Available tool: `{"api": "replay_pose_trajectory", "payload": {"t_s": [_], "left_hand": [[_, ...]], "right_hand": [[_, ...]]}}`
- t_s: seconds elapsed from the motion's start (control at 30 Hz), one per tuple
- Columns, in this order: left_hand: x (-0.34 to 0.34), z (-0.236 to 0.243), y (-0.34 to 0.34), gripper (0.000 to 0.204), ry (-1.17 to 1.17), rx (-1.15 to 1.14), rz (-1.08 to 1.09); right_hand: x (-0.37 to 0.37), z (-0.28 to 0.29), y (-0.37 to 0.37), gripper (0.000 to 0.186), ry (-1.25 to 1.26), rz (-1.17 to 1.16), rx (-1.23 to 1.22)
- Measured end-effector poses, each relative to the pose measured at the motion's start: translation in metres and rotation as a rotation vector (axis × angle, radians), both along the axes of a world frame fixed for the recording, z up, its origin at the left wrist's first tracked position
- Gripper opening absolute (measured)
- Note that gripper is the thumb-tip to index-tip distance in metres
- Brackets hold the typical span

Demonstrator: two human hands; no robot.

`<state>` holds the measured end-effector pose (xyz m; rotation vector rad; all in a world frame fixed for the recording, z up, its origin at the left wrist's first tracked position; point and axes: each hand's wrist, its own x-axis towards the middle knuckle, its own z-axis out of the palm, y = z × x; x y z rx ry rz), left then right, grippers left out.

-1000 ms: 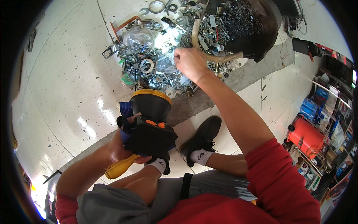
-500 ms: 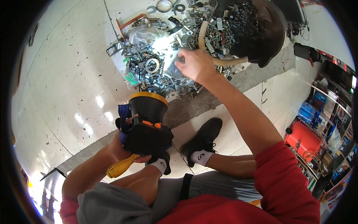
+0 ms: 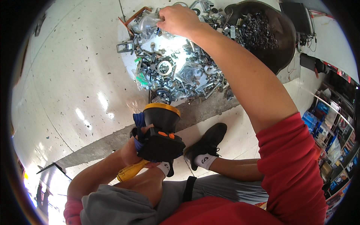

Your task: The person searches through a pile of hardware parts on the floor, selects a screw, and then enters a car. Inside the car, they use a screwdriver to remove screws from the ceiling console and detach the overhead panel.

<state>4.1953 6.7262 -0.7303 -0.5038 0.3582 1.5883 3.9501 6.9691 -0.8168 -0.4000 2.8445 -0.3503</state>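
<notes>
Nearest, the left hand (image 3: 132,152) wraps its fingers around a black lamp (image 3: 160,145) with 2 orange buttons and a smooth yellow handle (image 3: 131,170). Beyond, shiny metal hardware (image 3: 200,56) lies heaped, apparently much still unsorted. Farther, the right hand (image 3: 179,19) meets a crumpled clear bag (image 3: 148,27); whether its fingers clamp it, I cannot tell. A dark, rounded basin (image 3: 285,41) already holds small dark pieces (image 3: 258,30).

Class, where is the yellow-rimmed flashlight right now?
In the head view, the yellow-rimmed flashlight is just left of centre, in the left hand, below the pile of metal hardware and left of the right shoe.
</notes>
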Motion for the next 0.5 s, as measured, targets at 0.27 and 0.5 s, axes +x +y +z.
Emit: {"api": "replay_pose_trajectory", "payload": {"t_s": [0.27,0.5], "left_hand": [[-0.003,-0.001,-0.003,0.07,0.176,-0.048,0.009],[-0.009,-0.003,-0.002,0.069,-0.254,-0.017,0.007]], "right_hand": [[0.07,-0.004,0.008,0.016,-0.143,-0.207,-0.203],[0.176,-0.007,0.008,0.015,-0.119,-0.077,-0.45]]}}
